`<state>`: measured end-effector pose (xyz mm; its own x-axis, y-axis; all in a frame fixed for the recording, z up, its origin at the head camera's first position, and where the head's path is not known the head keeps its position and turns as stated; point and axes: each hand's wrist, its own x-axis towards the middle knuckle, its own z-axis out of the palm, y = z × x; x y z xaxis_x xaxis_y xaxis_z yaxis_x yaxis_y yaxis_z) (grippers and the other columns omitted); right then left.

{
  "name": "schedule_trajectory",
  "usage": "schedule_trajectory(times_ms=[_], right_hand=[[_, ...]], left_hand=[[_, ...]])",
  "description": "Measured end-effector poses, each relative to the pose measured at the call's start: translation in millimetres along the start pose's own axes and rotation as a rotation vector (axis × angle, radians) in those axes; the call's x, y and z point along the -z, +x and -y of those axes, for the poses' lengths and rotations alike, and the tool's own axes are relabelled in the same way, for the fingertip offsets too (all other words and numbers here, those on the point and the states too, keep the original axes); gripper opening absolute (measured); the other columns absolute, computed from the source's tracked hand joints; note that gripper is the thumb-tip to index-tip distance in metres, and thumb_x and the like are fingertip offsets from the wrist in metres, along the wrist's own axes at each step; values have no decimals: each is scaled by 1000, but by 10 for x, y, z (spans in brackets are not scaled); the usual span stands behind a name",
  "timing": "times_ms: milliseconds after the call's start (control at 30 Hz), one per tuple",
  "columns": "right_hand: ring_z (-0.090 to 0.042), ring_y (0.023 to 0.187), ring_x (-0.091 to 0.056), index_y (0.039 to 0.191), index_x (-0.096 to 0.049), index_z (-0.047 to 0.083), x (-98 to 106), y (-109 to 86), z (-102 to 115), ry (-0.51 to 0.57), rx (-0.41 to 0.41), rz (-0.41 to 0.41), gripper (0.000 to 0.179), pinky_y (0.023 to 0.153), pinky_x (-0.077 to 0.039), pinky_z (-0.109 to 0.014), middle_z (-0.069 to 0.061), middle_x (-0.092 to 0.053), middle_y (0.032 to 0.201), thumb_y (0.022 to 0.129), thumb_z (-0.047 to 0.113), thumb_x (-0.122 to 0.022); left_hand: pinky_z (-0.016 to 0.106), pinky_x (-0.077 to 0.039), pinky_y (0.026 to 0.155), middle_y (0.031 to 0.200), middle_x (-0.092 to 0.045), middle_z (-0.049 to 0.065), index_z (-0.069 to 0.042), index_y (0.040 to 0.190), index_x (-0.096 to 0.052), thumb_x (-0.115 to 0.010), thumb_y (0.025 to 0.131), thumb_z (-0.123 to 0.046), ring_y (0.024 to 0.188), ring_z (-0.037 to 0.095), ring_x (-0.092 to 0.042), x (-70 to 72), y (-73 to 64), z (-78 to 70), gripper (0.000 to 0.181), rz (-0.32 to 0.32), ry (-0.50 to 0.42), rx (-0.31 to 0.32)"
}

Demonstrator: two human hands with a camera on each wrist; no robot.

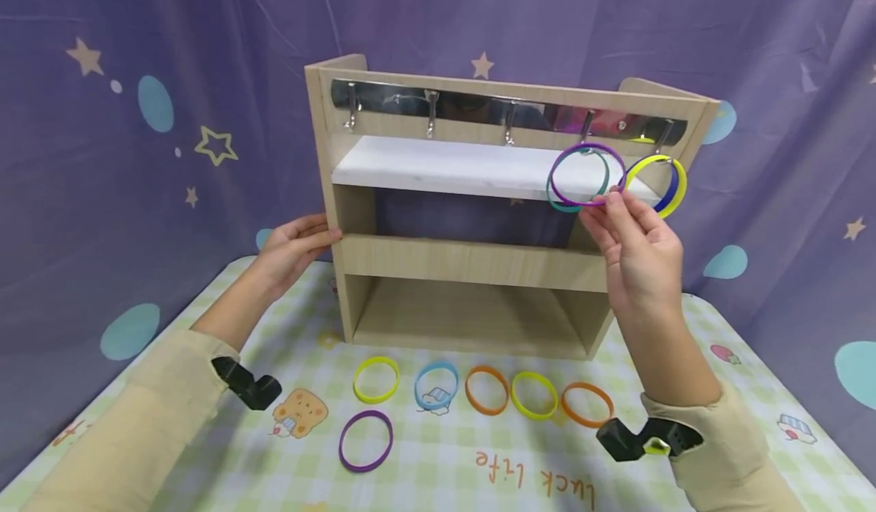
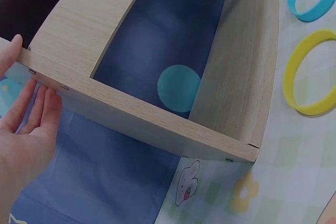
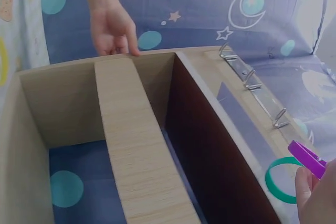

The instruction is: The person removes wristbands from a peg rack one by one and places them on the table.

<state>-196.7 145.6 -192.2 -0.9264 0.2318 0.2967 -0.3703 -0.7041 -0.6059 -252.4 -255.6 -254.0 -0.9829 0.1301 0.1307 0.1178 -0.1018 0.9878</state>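
My right hand (image 1: 643, 249) pinches a purple wristband (image 1: 590, 145) by its lower edge, in front of the fourth hook (image 1: 587, 124) on the small wooden shelf (image 1: 472, 262). Behind it a teal wristband (image 3: 278, 195) hangs from that hook, partly overlapped by the purple one in the head view. A yellow wristband (image 1: 680, 192) and a dark blue wristband (image 1: 669, 191) hang on the rightmost hook. My left hand (image 1: 287, 255) touches the shelf's left side panel, the thumb at its front edge and the fairly straight fingers against its outer face (image 2: 39, 108).
On the checked tablecloth (image 1: 274, 481) before the shelf lie a light blue wristband (image 1: 417, 389), a lower purple wristband (image 1: 342, 451), two yellow ones and two orange ones. Three hooks toward the left carry no bands. A purple curtain (image 1: 424, 17) hangs behind.
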Motion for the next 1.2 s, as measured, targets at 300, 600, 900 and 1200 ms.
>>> schedule_trajectory(times_ms=[300,600,900,1200], right_hand=[[-23,72,-71,98,-63,-8,-2,-95,-8,20,-1,5,15,77,-62,-32,-13,-68,82,84,-5,-68],[-16,77,-70,93,-72,2,109,-233,-129,-101,-160,94,7,79,-61,-25,-7,-72,81,89,5,-66],[-8,81,-69,89,-74,13,168,-325,-275,-367,-219,168,10,81,-59,-20,2,-73,86,92,10,-64],[-7,82,-70,91,-72,19,278,-484,-476,-623,-359,320,15,81,-59,-21,7,-73,84,96,12,-60]], left_hand=[[8,-50,88,102,-64,-10,-1,133,-41,-61,93,-7,95,0,-62,27,-10,30,45,-8,-48,-17],[10,-51,89,101,-64,-8,0,132,-39,-62,93,-6,95,2,-63,-1,32,25,46,5,-70,-15],[9,-50,90,102,-63,-9,9,143,-28,-61,93,-7,95,1,-62,-11,15,52,61,1,-58,-11],[9,-50,89,102,-63,-7,-2,128,-42,-62,93,-7,95,2,-62,-16,17,34,41,-15,-84,-15]])
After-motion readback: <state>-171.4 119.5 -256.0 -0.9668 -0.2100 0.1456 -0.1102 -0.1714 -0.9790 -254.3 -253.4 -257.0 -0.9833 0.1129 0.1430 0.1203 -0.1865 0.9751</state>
